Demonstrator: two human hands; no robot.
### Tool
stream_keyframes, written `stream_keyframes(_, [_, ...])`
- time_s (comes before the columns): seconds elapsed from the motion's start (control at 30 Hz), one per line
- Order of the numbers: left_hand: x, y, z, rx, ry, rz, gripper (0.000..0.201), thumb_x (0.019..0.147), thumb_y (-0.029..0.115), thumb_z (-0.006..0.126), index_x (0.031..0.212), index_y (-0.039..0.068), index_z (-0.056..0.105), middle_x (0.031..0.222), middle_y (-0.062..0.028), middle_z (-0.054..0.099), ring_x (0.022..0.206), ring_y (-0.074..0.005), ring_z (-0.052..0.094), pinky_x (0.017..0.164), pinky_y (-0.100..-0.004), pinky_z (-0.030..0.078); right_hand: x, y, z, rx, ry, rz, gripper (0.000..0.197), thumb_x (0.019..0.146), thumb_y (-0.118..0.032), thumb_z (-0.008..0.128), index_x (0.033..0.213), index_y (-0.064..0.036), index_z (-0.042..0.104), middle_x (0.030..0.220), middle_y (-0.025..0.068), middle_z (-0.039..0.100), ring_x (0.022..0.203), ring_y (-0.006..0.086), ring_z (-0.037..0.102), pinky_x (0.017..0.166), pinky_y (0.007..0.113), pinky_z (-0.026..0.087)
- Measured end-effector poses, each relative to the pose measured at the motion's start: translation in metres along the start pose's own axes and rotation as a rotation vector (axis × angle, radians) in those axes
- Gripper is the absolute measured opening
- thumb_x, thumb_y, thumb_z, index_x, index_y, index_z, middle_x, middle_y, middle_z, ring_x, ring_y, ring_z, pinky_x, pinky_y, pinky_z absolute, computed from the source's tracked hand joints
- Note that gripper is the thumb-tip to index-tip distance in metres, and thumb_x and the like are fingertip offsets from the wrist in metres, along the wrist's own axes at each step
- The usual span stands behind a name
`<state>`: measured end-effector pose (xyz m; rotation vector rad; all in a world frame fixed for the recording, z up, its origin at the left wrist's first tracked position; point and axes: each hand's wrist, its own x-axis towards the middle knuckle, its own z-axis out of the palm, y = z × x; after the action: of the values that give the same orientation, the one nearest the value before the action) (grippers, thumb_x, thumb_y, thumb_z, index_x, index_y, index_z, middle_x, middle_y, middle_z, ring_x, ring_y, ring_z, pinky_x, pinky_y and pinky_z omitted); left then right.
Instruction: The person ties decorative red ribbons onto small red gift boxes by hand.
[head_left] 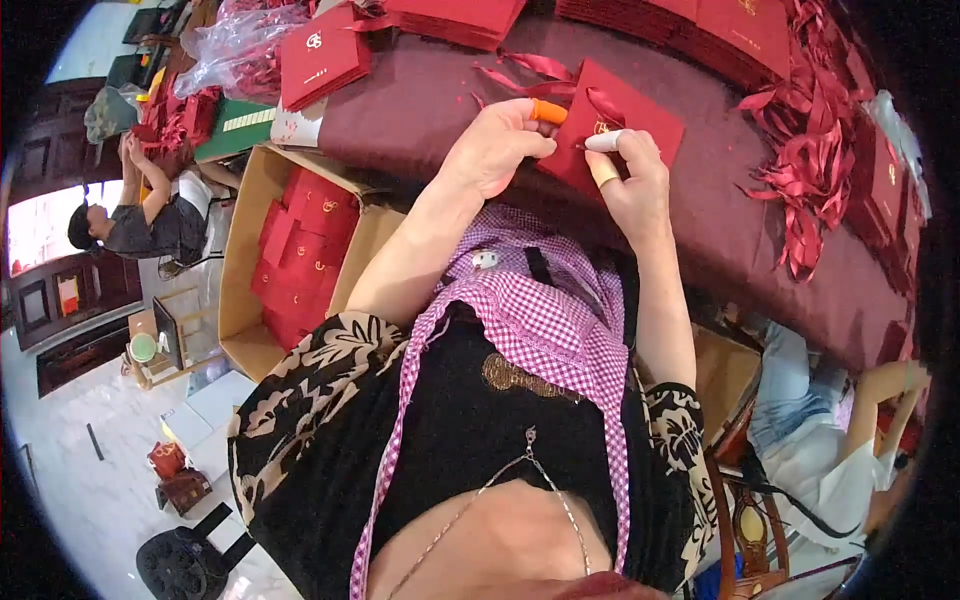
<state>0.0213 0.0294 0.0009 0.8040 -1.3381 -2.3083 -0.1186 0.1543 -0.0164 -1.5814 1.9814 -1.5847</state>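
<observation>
The left hand [500, 148], wearing an orange finger cap [547, 111], curled by a square red paper packet [642, 112], its grip unclear. The right hand [634, 180] brought finger and thumb together at the packet's face, any pinched contents hidden. The packet sat over the maroon tablecloth [420, 90]; uneven pulling could crease its glossy red ribbon [604, 103]. Farther lay stacked red packets [322, 65].

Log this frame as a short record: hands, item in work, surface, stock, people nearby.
left hand: left hand at the packet's left edge, orange finger cover, grip unclear
right hand: right hand over the packet's face, white finger cover, exact pinch unclear
item: red packet
surface: maroon tablecloth
stock: packet stack, upper left; loose red ribbons, right; cardboard box holding more red packets, left
people nearby: one left, one lower right
</observation>
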Motion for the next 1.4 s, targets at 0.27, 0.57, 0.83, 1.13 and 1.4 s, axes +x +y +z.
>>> stream_keyframes(0.27, [-0.003,0.002,0.004,0.016,0.009,0.007,0.037,0.073,-0.011,0.058,0.109,-0.004,0.061,0.091,-0.0048,0.061,0.078,-0.0105,0.057,0.072,-0.0213,0.047,0.001,-0.001,0.0,-0.03,-0.003,0.0,0.01,0.075,-0.005,0.069,0.084,-0.0069,0.065,0.081,0.0058,0.063,0.081,0.0242,0.057,0.076,0.036,0.043])
stream_keyframes(0.57, [-0.007,0.001,0.006,0.188,0.055,0.072,0.037,0.075,-0.008,0.061,0.112,-0.002,0.061,0.091,-0.0015,0.06,0.079,-0.008,0.056,0.073,-0.0203,0.046,0.005,-0.008,0.002,-0.169,-0.019,-0.081,0.01,0.076,-0.008,0.068,0.084,-0.008,0.063,0.082,0.0056,0.063,0.082,0.0245,0.057,0.078,0.037,0.041])
stream_keyframes(0.83, [-0.007,-0.002,0.008,0.281,0.086,0.165,0.035,0.075,-0.005,0.063,0.11,-0.004,0.061,0.082,0.0021,0.057,0.069,-0.004,0.049,0.062,-0.0194,0.041,0.011,-0.018,-0.002,-0.362,-0.067,-0.234,0.013,0.076,-0.006,0.067,0.086,-0.007,0.058,0.082,0.0062,0.06,0.081,0.0256,0.057,0.077,0.038,0.04])
stream_keyframes(1.13, [-0.006,-0.003,0.004,0.419,0.107,0.174,0.032,0.08,-0.005,0.061,0.112,-0.001,0.06,0.087,0.0023,0.057,0.076,-0.0045,0.052,0.068,-0.0181,0.043,0.011,-0.02,-0.001,-0.208,-0.017,-0.174,0.013,0.076,-0.004,0.066,0.087,-0.0073,0.059,0.08,0.0067,0.059,0.077,0.026,0.056,0.075,0.038,0.04])
stream_keyframes(1.4, [-0.008,-0.001,0.006,0.526,0.095,0.211,0.032,0.08,-0.004,0.061,0.111,-0.001,0.06,0.087,0.0018,0.058,0.074,-0.0044,0.052,0.066,-0.0182,0.043,0.012,-0.022,0.0,-0.202,-0.005,-0.179,0.011,0.075,-0.003,0.065,0.083,-0.0065,0.059,0.078,0.0078,0.058,0.077,0.0266,0.056,0.074,0.039,0.041])
